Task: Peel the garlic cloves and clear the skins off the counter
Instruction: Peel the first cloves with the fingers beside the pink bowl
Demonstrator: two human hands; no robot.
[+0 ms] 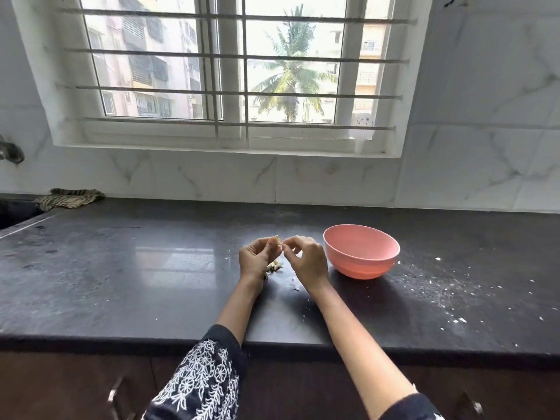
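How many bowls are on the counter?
1. A pink bowl stands on the dark counter, just right of the right hand.

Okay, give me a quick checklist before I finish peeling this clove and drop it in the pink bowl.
1. Clove held: ok, left hand grips the garlic clove.
2. Peeling grip: ok, right hand pinches at the clove's tip.
3. Clove fully peeled: cannot tell, too small.
4. Pink bowl within reach: ok, upright just beside the right hand.
5. Bowl contents: cannot tell, inside hidden.
6. Counter clear of skins: not ok, skin bits lie under the hands and flecks scatter to the right.
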